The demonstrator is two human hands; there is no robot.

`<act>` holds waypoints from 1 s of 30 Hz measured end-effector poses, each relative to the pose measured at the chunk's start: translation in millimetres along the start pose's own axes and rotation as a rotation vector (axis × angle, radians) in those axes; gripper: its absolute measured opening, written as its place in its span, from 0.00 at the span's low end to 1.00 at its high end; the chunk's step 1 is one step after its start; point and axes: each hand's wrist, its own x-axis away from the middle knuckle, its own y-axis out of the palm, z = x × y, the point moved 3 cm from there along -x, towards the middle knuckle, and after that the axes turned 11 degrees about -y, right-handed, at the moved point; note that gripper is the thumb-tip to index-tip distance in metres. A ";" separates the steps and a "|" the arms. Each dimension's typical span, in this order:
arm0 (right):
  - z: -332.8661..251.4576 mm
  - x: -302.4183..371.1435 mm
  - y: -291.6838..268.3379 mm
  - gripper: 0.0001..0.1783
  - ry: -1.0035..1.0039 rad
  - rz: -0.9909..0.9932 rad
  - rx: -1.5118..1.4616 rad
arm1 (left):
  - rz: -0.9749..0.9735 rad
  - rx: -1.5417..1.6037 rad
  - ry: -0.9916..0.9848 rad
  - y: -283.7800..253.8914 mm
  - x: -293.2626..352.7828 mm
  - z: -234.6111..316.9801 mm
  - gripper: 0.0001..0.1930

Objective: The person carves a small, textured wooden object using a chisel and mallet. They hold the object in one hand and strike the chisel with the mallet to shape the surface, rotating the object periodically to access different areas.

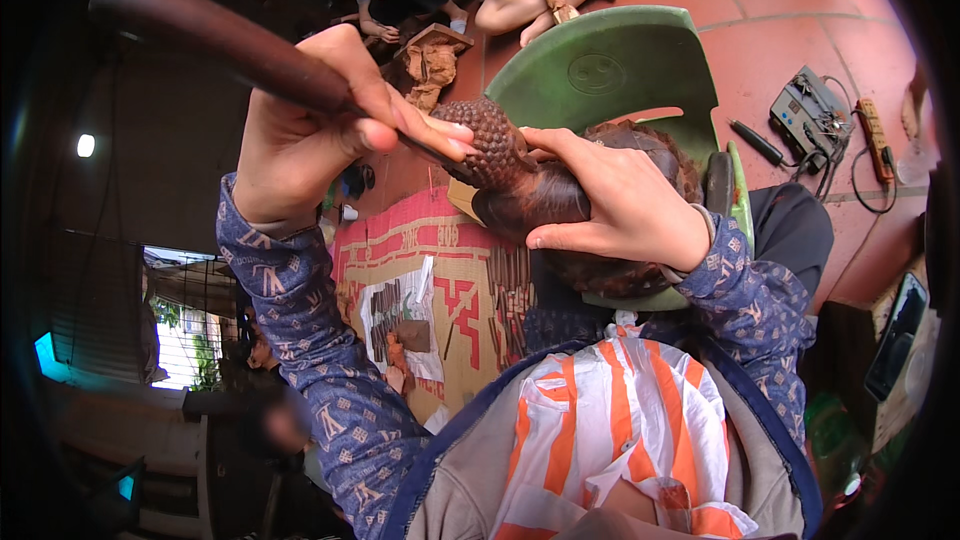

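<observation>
My left hand (320, 125) is closed round a carving chisel with a thick, dark wooden handle (215, 38). The chisel slants down to the right, and its tip meets or lies close to a carved wooden statue's knobbed head (488, 145); my fingers hide the exact contact. The dark brown statue (550, 200) lies tilted over my lap, with its head pointing up and left. My right hand (630, 200) grips the statue's body, thumb on the near side and fingers over the far side. Rougher brown wood shows beyond that hand, and the rest is hidden under it.
A green plastic chair (610, 65) stands just beyond the statue. Left of my lap, a red and tan mat (460, 285) bears rows of carving tools (512, 290). A grey control box (808, 110), a power strip (875, 140) and cables lie right. Two people sit ahead, with another carving nearby.
</observation>
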 end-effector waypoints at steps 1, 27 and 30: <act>0.9 0.4 -0.2 0.41 -0.021 0.028 0.010 | -0.033 0.009 0.085 1.0 3.4 -0.1 0.14; 1.5 0.7 1.2 0.41 0.001 0.030 -0.012 | 0.425 -0.459 0.060 24.1 23.7 -3.7 0.05; 0.6 -0.2 1.4 0.41 -0.003 0.033 -0.017 | 0.440 -0.431 0.075 24.1 23.9 -3.6 0.04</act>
